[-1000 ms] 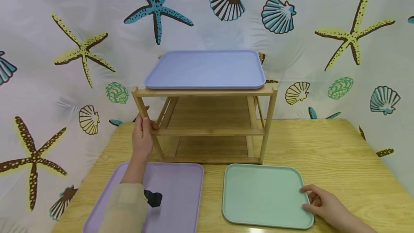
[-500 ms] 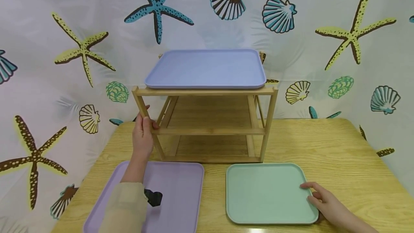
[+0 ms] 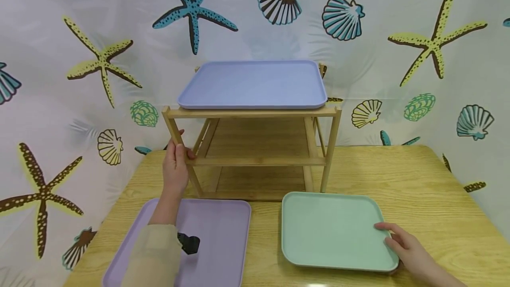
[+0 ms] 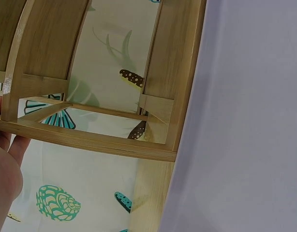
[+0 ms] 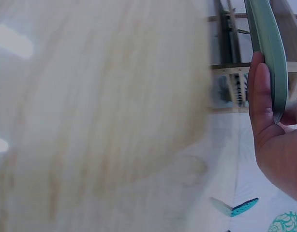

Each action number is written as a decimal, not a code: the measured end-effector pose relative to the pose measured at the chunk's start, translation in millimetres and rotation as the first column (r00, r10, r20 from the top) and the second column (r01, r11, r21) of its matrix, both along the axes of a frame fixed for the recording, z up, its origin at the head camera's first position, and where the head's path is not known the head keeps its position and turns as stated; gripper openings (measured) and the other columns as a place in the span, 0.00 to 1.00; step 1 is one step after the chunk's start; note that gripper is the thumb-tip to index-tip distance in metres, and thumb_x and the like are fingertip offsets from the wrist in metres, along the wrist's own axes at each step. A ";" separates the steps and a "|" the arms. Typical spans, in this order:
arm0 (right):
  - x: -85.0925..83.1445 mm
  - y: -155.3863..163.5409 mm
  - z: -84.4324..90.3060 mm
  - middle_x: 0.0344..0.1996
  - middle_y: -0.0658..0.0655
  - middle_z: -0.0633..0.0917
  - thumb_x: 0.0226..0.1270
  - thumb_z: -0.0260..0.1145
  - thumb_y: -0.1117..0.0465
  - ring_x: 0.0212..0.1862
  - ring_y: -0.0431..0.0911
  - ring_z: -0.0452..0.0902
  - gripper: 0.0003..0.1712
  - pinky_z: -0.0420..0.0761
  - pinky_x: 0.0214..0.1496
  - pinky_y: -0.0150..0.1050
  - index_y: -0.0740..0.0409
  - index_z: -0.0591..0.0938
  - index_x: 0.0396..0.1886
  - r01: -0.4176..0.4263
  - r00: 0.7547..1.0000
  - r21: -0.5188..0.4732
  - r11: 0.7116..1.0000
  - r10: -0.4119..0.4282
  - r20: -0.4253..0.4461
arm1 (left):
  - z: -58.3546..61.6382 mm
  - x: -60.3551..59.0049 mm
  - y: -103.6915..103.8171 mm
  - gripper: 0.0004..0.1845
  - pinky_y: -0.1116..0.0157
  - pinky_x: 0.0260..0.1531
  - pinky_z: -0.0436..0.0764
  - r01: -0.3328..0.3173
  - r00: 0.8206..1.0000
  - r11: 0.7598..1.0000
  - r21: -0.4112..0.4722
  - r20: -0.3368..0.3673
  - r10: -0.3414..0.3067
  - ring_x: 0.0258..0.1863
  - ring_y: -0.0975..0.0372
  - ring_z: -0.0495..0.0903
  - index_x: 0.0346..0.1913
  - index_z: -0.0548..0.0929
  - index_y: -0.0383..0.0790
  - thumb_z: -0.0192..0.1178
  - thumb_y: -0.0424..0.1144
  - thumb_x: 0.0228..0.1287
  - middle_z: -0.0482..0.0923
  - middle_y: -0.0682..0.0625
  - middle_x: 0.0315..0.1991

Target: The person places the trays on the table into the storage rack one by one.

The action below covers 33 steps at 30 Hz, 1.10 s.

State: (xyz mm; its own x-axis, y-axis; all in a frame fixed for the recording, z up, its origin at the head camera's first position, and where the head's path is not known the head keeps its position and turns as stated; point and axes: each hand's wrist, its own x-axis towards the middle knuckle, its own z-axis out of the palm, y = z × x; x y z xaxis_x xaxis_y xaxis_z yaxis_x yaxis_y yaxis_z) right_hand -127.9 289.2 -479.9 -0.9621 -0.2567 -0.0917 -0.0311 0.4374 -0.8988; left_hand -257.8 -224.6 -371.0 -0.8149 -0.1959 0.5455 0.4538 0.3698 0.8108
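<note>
My left hand [image 3: 175,167] grips the front left post of a wooden shelf rack [image 3: 259,161], its fingers round the post near the middle rail. In the left wrist view part of the hand [image 4: 6,166] shows at the left edge, on the rack's wood [image 4: 90,141]. With my right hand [image 3: 410,247] I hold a green tray [image 3: 334,231] by its right edge. From the right wrist view, fingers lie along the underside of the tray [image 5: 270,53] and it is off the table. A blue tray [image 3: 255,85] lies on the rack's top level.
A purple tray [image 3: 217,238] lies on the wooden table [image 3: 398,180] at the front left, under my left forearm. Behind the rack hangs a white curtain [image 3: 255,43] with starfish and shells. The rack's middle and bottom shelves lie beneath the blue tray.
The green tray has shifted right and away from me, up off the table, with my right hand; its underside is now gripped. My left hand and the rack have not moved.
</note>
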 end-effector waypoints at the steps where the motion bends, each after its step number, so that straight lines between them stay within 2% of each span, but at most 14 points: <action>1: 1.0 1.6 2.3 0.57 0.79 0.71 0.79 0.49 0.64 0.45 0.41 0.78 0.20 0.82 0.38 0.42 0.65 0.67 0.66 -0.006 1.000 -0.046 0.999 0.007 0.020 | -0.2 0.0 -0.3 0.21 0.67 0.40 0.72 0.000 1.000 1.000 0.001 -0.001 0.000 0.33 0.54 0.75 0.68 0.66 0.35 0.36 0.38 0.80 0.71 0.30 0.31; 4: 4.5 5.5 10.8 0.53 0.77 0.74 0.80 0.48 0.62 0.40 0.44 0.80 0.19 0.83 0.32 0.47 0.45 0.70 0.65 -0.005 0.997 -0.147 0.989 0.016 0.070 | -0.6 -0.2 -0.7 0.21 0.68 0.39 0.72 0.001 1.000 1.000 0.002 -0.002 -0.001 0.34 0.50 0.75 0.68 0.66 0.35 0.37 0.38 0.80 0.71 0.29 0.31; 6: 6.3 7.1 17.3 0.52 0.74 0.76 0.80 0.48 0.61 0.40 0.45 0.81 0.20 0.83 0.32 0.47 0.31 0.71 0.61 0.009 0.996 -0.175 0.985 0.007 0.089 | -0.3 0.0 -0.6 0.21 0.67 0.39 0.72 -0.002 1.000 1.000 0.000 -0.001 0.002 0.34 0.49 0.75 0.68 0.67 0.35 0.37 0.39 0.80 0.71 0.29 0.31; 9: 7.7 7.2 26.6 0.50 0.69 0.78 0.80 0.47 0.61 0.38 0.46 0.81 0.22 0.83 0.30 0.48 0.24 0.70 0.58 0.007 0.997 -0.196 0.981 0.008 0.073 | 0.0 0.3 -0.1 0.21 0.67 0.39 0.72 -0.009 1.000 1.000 -0.002 0.005 0.009 0.34 0.49 0.75 0.68 0.67 0.35 0.36 0.39 0.80 0.71 0.29 0.31; 15: 7.5 0.2 44.0 0.48 0.62 0.81 0.80 0.47 0.60 0.35 0.48 0.82 0.21 0.82 0.28 0.47 0.27 0.70 0.61 -0.004 0.999 -0.227 0.974 0.012 0.035 | 1.1 1.0 0.2 0.21 0.66 0.40 0.72 -0.012 1.000 1.000 0.000 0.028 0.012 0.35 0.47 0.74 0.68 0.66 0.36 0.36 0.40 0.80 0.71 0.28 0.33; 20: 7.4 -14.1 56.3 0.47 0.63 0.81 0.80 0.48 0.60 0.34 0.49 0.81 0.21 0.82 0.27 0.47 0.40 0.69 0.67 -0.034 0.999 -0.253 0.967 0.033 -0.005 | 2.3 2.1 0.0 0.21 0.66 0.41 0.72 -0.012 0.999 1.000 0.004 0.044 0.012 0.36 0.48 0.74 0.69 0.66 0.37 0.36 0.40 0.80 0.71 0.28 0.33; 23: 6.6 -25.6 62.6 0.46 0.63 0.81 0.80 0.48 0.61 0.33 0.49 0.81 0.21 0.82 0.26 0.46 0.44 0.69 0.68 -0.050 0.999 -0.253 0.966 0.043 -0.033 | 3.7 3.5 0.2 0.21 0.65 0.42 0.72 -0.014 0.999 1.000 0.000 0.053 0.014 0.36 0.49 0.74 0.69 0.66 0.37 0.35 0.40 0.81 0.71 0.29 0.34; 27: 1.9 -41.6 68.6 0.47 0.65 0.81 0.80 0.48 0.62 0.33 0.49 0.82 0.20 0.82 0.25 0.45 0.41 0.71 0.66 -0.080 0.996 -0.274 0.958 0.068 -0.055 | 5.0 4.6 -0.3 0.21 0.66 0.41 0.71 -0.018 0.998 1.000 -0.016 0.054 0.019 0.36 0.50 0.74 0.69 0.66 0.37 0.35 0.40 0.81 0.72 0.30 0.33; 30: -2.1 -54.4 72.5 0.48 0.68 0.80 0.79 0.49 0.63 0.34 0.49 0.82 0.20 0.82 0.25 0.45 0.43 0.71 0.65 -0.108 0.994 -0.302 0.947 0.093 -0.064 | 4.7 4.4 -1.5 0.21 0.66 0.41 0.72 -0.019 0.998 1.000 -0.025 0.051 0.020 0.36 0.50 0.75 0.68 0.66 0.37 0.36 0.40 0.80 0.72 0.30 0.33; 33: -5.8 -68.7 78.4 0.47 0.68 0.80 0.79 0.50 0.62 0.33 0.49 0.82 0.20 0.82 0.25 0.45 0.54 0.69 0.67 -0.111 0.993 -0.306 0.945 0.094 -0.070 | 4.4 4.3 -2.8 0.21 0.67 0.41 0.72 -0.021 0.999 0.999 -0.037 0.048 0.023 0.36 0.51 0.76 0.68 0.67 0.37 0.37 0.40 0.80 0.73 0.30 0.33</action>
